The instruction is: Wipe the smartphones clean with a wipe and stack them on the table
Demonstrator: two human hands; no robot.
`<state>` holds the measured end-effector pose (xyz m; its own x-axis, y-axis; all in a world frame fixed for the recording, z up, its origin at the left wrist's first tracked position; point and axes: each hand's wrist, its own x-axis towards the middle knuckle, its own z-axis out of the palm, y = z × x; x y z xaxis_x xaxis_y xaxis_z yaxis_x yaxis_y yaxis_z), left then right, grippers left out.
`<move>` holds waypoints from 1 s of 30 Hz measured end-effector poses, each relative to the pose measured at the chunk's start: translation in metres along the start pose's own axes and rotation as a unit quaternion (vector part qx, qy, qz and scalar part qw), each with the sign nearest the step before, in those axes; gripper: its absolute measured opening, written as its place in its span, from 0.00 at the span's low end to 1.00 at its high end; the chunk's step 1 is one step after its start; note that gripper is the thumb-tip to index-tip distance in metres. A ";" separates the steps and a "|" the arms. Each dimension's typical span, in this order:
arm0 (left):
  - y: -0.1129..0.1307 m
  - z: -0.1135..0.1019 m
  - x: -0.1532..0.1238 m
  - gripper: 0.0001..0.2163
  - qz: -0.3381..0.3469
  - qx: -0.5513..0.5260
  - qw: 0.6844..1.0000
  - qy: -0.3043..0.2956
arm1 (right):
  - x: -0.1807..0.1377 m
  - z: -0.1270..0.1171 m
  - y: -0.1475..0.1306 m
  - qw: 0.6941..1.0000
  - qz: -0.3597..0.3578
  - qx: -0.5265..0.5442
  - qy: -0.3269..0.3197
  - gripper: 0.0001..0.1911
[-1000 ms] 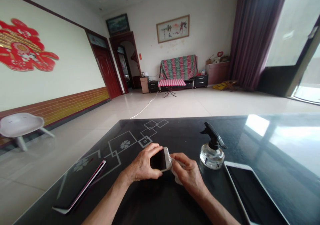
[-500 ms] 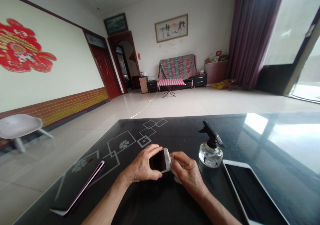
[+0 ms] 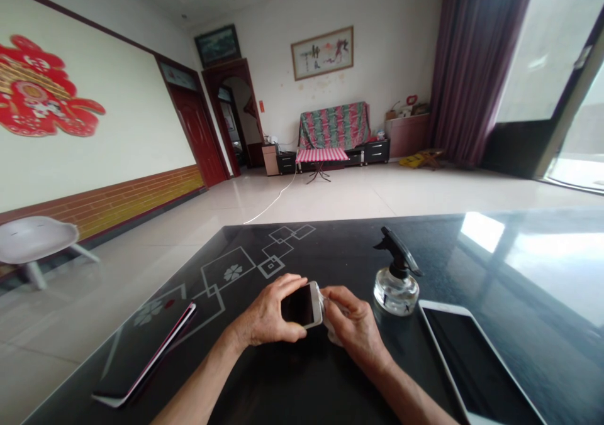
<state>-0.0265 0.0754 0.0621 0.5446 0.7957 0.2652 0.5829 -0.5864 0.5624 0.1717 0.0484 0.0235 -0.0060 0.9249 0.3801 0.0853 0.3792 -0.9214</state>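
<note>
My left hand is wrapped round a small white phone with a dark screen, held just above the black glass table. My right hand is closed on a white cloth pressed against the phone's right end. A small clear spray bottle with a black trigger head stands just right of my right hand.
A white tablet lies face up at the table's right front. A dark tablet with a pink edge lies at the left front corner. A white chair stands on the tiled floor at left.
Both hands keep their hold on the phone and cloth; only the view has shifted slightly.
</note>
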 end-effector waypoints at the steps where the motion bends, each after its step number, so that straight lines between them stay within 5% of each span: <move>1: 0.000 0.000 0.000 0.39 0.002 -0.005 1.000 0.000 | 0.000 0.000 0.000 1.000 -0.002 0.003 0.000 0.12; 6: -0.004 -0.007 0.000 0.39 -0.003 -0.015 1.000 0.002 | -0.005 0.001 -0.006 0.999 -0.003 0.023 -0.022 0.11; 13: -0.013 -0.012 0.001 0.37 -0.003 -0.050 0.999 -0.013 | -0.001 0.001 -0.004 0.987 0.099 0.128 -0.015 0.10; 30: -0.007 -0.010 0.003 0.37 0.011 -0.041 0.999 -0.028 | -0.002 0.004 0.002 0.988 -0.144 -0.045 0.028 0.06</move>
<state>-0.0348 0.0832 0.0665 0.5907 0.7720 0.2348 0.5205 -0.5869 0.6202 0.1679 0.0474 0.0209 0.0115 0.7756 0.6311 0.1764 0.6197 -0.7647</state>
